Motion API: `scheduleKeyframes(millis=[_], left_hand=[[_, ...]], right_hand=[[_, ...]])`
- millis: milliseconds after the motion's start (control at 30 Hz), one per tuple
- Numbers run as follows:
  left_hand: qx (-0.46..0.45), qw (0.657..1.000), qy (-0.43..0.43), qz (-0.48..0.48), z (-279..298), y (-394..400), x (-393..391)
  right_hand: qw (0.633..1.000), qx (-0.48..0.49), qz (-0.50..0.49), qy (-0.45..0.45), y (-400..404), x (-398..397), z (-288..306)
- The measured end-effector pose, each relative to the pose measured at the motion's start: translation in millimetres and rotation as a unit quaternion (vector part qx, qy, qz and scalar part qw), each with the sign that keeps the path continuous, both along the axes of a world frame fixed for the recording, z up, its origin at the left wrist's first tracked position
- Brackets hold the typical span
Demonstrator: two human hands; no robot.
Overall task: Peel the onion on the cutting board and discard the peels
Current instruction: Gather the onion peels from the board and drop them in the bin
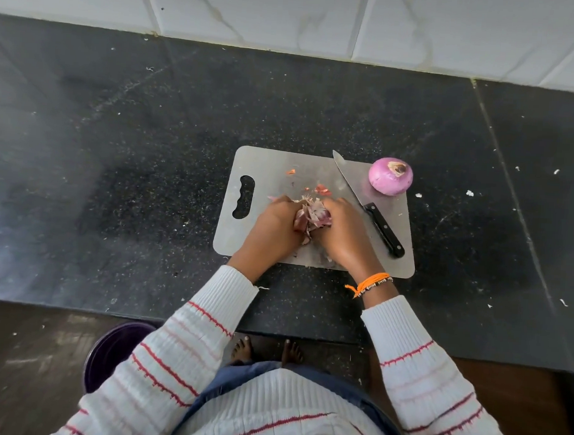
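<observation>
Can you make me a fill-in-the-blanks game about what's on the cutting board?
1. Both hands, the left hand and the right hand, are gathering a pile of onion ____ on the cutting board.
2. The peeled onion sits at the board's far ____ corner.
3. The knife has a ____ handle.
4. The orange wristband is on the ____ wrist.

Missing words: peels; right; black; right
</observation>
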State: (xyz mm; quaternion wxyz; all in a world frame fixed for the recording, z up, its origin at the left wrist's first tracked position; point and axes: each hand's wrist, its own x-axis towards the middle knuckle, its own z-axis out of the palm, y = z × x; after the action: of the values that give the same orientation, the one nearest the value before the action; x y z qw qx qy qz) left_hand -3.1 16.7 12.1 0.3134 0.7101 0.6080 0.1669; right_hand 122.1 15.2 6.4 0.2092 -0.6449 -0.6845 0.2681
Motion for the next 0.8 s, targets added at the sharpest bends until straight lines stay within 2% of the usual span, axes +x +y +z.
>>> scheduleKeyframes(millis=[133,333,633,800], left_hand=[[-0.006,0.996,-0.059,0.07,1.1,-8.5,0.5],[-0.004,0.986,-0.086,0.14,9.2,-23.8,-4.0],[0.04,0.952,-0.084,0.29,20.8,-63.9,-49.8],[0.062,0.918,-0.07,0.386,18.9,-106.6,-97.8]], right_hand=[[0.997,0.047,0.006,0.055,-0.8,-2.7,-3.2],[0.995,0.03,0.034,0.083,0.5,-7.4,-6.7],[0.975,0.019,0.18,0.127,-4.5,-63.0,17.5],[0.951,0.01,0.278,0.133,-26.1,-123.5,15.0]])
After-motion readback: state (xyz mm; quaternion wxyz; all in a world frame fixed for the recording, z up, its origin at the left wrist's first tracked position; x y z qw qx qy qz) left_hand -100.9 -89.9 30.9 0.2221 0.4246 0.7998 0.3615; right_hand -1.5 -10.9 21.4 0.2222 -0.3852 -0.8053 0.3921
